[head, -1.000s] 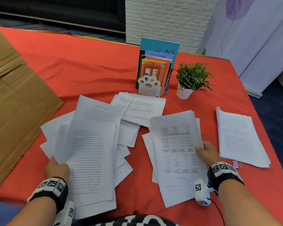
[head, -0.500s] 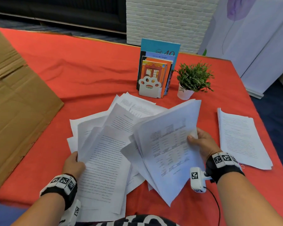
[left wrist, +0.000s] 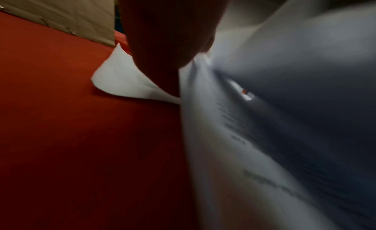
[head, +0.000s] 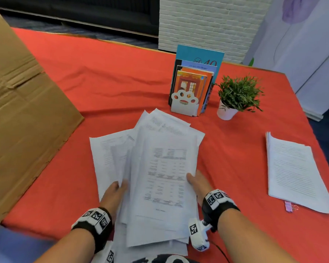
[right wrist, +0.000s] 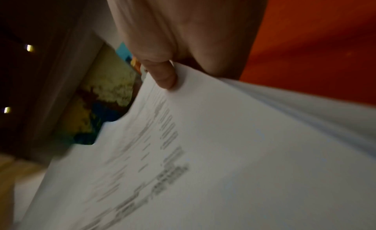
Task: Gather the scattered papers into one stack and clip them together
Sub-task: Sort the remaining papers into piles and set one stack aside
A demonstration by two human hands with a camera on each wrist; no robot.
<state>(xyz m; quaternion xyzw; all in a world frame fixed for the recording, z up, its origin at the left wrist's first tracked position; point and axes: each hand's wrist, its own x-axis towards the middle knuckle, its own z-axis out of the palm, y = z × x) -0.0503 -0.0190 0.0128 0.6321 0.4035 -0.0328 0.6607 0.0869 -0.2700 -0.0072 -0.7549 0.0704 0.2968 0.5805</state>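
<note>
A rough pile of printed white papers [head: 160,177] lies gathered in front of me on the red table [head: 103,88]. My left hand [head: 115,190] grips the pile's left edge, thumb on top. My right hand [head: 197,182] holds the right edge, its thumb [right wrist: 162,76] pressed on the top sheet [right wrist: 203,153]. The sheets [left wrist: 264,121] are uneven and fan out at the far end. A pink binder clip [head: 291,207] peeks from under a separate stack at the right.
A second, tidier paper stack [head: 296,171] lies at the right. Books in a white bookend [head: 192,84] and a small potted plant [head: 235,95] stand beyond the pile. A large cardboard sheet [head: 23,114] covers the table's left side.
Both hands swept their separate spreads of paper inward; the right bundle came over the left one, and the sheets now form one rough pile between the hands.
</note>
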